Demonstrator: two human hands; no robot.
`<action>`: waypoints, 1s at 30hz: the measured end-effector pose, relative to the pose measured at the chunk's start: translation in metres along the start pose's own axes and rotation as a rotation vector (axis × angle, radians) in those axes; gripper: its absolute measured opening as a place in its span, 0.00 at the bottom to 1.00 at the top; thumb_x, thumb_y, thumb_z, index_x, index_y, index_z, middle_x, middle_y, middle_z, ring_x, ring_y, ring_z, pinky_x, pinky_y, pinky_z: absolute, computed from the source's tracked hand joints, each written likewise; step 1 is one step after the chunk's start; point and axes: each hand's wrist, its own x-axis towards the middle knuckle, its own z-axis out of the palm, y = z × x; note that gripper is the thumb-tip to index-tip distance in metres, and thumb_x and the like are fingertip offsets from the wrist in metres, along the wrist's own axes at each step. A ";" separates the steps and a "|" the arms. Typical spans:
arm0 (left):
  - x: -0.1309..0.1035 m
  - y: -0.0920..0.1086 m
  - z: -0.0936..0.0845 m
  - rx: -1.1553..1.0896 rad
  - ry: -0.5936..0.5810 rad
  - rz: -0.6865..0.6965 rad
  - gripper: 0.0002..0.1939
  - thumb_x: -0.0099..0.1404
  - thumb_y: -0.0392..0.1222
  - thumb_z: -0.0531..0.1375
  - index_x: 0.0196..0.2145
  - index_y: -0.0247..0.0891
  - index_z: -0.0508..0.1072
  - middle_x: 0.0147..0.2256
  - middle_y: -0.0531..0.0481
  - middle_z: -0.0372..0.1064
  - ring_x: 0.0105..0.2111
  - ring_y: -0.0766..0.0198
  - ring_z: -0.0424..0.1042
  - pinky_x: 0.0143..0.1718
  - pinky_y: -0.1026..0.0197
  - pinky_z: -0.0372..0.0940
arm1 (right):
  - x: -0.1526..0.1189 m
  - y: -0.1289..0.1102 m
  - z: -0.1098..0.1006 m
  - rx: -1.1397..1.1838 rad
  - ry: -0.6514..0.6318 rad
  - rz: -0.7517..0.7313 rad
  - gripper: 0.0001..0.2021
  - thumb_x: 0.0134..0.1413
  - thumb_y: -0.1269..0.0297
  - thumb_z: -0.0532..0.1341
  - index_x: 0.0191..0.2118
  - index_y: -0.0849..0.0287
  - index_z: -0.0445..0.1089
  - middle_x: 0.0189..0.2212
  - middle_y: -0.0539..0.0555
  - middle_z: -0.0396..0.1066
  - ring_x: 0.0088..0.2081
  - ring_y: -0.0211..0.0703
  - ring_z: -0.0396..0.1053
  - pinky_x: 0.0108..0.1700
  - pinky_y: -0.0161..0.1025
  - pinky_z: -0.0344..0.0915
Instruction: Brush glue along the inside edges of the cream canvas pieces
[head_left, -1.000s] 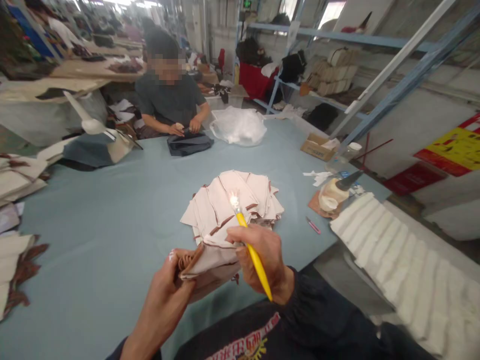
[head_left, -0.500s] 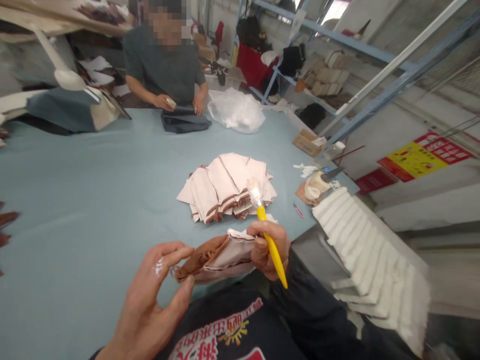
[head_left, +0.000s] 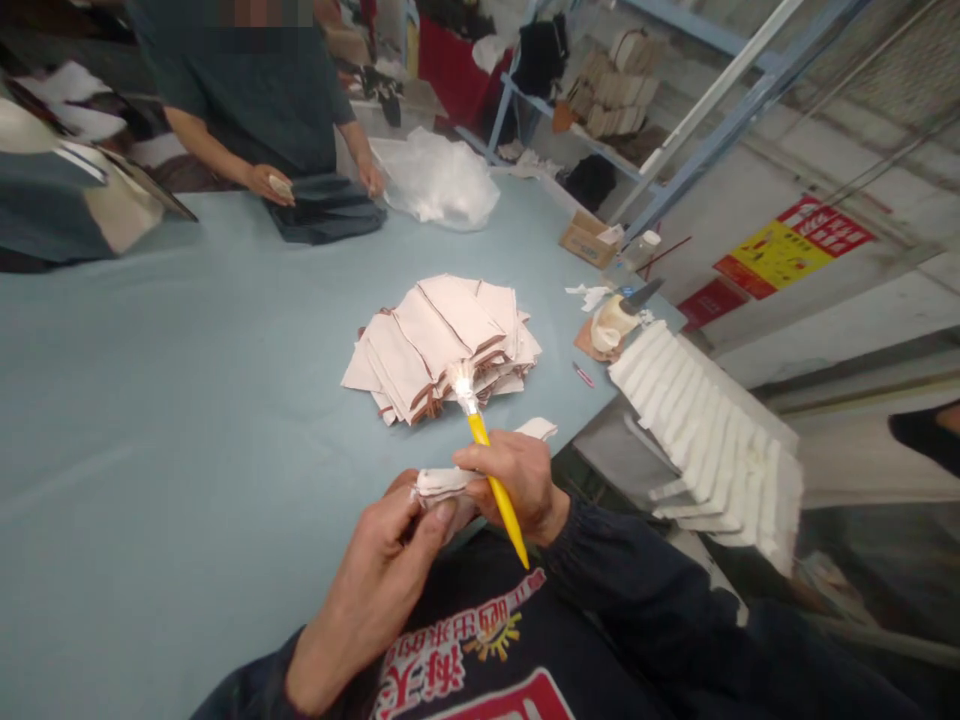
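Note:
Between my hands, close to my body, is a folded pale fabric piece [head_left: 444, 484]. My left hand [head_left: 390, 545] is closed on its left end, thumb in front and fingers behind. My right hand [head_left: 521, 480] grips the right end of the same piece and also holds a brush [head_left: 480, 430] with a yellow handle. The brush's bristles point away from me and look coated in something whitish. Just beyond the brush, a fanned stack of pale pieces with brown edges [head_left: 442, 335] lies on the blue-green table [head_left: 225, 400].
Across the table a person [head_left: 255, 110] handles dark fabric [head_left: 322, 210]. A clear plastic bag [head_left: 442, 180] lies beside it. Along the right edge are a cardboard box [head_left: 589, 240], a white-smeared container [head_left: 611, 325] and a small pink-handled tool [head_left: 583, 375]. Layered white pieces [head_left: 712, 430] stand at right.
My left hand has closed on the fabric piece and moved right; the piece's brown side is no longer visible. The brush has shifted left and nearer. The camera view has turned.

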 end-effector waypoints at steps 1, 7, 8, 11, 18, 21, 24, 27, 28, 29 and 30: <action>0.000 -0.001 -0.007 -0.022 -0.021 0.020 0.16 0.75 0.46 0.53 0.34 0.38 0.76 0.32 0.49 0.73 0.34 0.61 0.72 0.37 0.61 0.68 | -0.003 0.002 0.001 -0.002 -0.008 0.028 0.17 0.75 0.54 0.48 0.47 0.57 0.69 0.27 0.52 0.77 0.24 0.40 0.70 0.29 0.36 0.65; -0.001 0.005 -0.042 0.016 -0.241 0.066 0.14 0.74 0.46 0.55 0.49 0.43 0.79 0.51 0.43 0.76 0.53 0.52 0.70 0.58 0.52 0.64 | -0.030 0.024 0.007 0.013 0.071 0.194 0.14 0.73 0.55 0.50 0.48 0.56 0.69 0.33 0.55 0.81 0.33 0.45 0.79 0.37 0.40 0.74; -0.001 0.008 -0.044 0.022 -0.268 0.056 0.16 0.75 0.47 0.54 0.49 0.43 0.79 0.51 0.42 0.76 0.54 0.51 0.70 0.58 0.51 0.65 | -0.034 0.026 0.010 0.031 0.086 0.217 0.14 0.73 0.56 0.50 0.48 0.56 0.70 0.34 0.55 0.81 0.34 0.46 0.79 0.37 0.41 0.75; -0.003 0.018 -0.046 0.062 -0.325 0.009 0.19 0.75 0.49 0.51 0.51 0.44 0.79 0.52 0.41 0.77 0.57 0.49 0.69 0.59 0.50 0.66 | -0.041 0.031 0.017 0.114 0.139 0.309 0.16 0.74 0.54 0.49 0.49 0.56 0.70 0.35 0.57 0.81 0.34 0.47 0.80 0.38 0.44 0.77; 0.006 0.032 -0.033 0.181 -0.220 -0.118 0.21 0.74 0.52 0.52 0.52 0.43 0.80 0.59 0.41 0.73 0.64 0.44 0.65 0.64 0.45 0.63 | -0.049 0.056 0.008 0.330 0.187 0.351 0.12 0.73 0.55 0.51 0.48 0.55 0.66 0.42 0.59 0.82 0.37 0.46 0.81 0.39 0.44 0.78; 0.019 0.031 -0.011 0.255 -0.233 -0.146 0.20 0.76 0.49 0.50 0.55 0.46 0.78 0.68 0.45 0.61 0.71 0.45 0.52 0.70 0.39 0.52 | -0.054 0.076 -0.001 0.345 0.176 0.384 0.13 0.73 0.55 0.50 0.49 0.55 0.66 0.43 0.60 0.81 0.36 0.45 0.80 0.36 0.42 0.77; 0.032 0.037 0.013 0.358 -0.319 -0.177 0.19 0.76 0.45 0.51 0.55 0.48 0.77 0.74 0.51 0.45 0.75 0.44 0.36 0.72 0.33 0.41 | -0.060 0.092 -0.010 0.387 0.180 0.417 0.13 0.73 0.53 0.50 0.48 0.54 0.66 0.44 0.61 0.81 0.38 0.47 0.80 0.36 0.43 0.77; 0.042 0.042 0.034 0.440 -0.363 -0.203 0.19 0.76 0.41 0.51 0.55 0.49 0.77 0.76 0.56 0.36 0.75 0.42 0.29 0.71 0.28 0.38 | -0.068 0.104 -0.017 0.392 0.172 0.443 0.14 0.74 0.53 0.49 0.48 0.55 0.65 0.45 0.61 0.81 0.40 0.46 0.80 0.37 0.42 0.78; 0.045 0.043 0.040 0.462 -0.377 -0.202 0.19 0.75 0.41 0.51 0.56 0.49 0.76 0.76 0.56 0.33 0.75 0.41 0.28 0.70 0.28 0.38 | -0.070 0.107 -0.019 0.396 0.161 0.440 0.14 0.74 0.53 0.49 0.49 0.55 0.65 0.45 0.62 0.81 0.41 0.46 0.80 0.37 0.42 0.78; 0.047 0.043 0.046 0.473 -0.394 -0.196 0.19 0.75 0.42 0.51 0.57 0.48 0.75 0.76 0.56 0.30 0.75 0.40 0.27 0.70 0.28 0.38 | -0.073 0.110 -0.021 0.405 0.154 0.433 0.13 0.74 0.54 0.49 0.49 0.56 0.65 0.45 0.62 0.81 0.41 0.46 0.80 0.37 0.42 0.77; 0.049 0.043 0.052 0.476 -0.406 -0.192 0.19 0.75 0.42 0.51 0.59 0.48 0.74 0.76 0.56 0.28 0.74 0.40 0.27 0.71 0.28 0.38 | -0.076 0.113 -0.022 0.415 0.153 0.428 0.13 0.74 0.54 0.49 0.49 0.56 0.65 0.46 0.62 0.81 0.41 0.46 0.80 0.37 0.42 0.77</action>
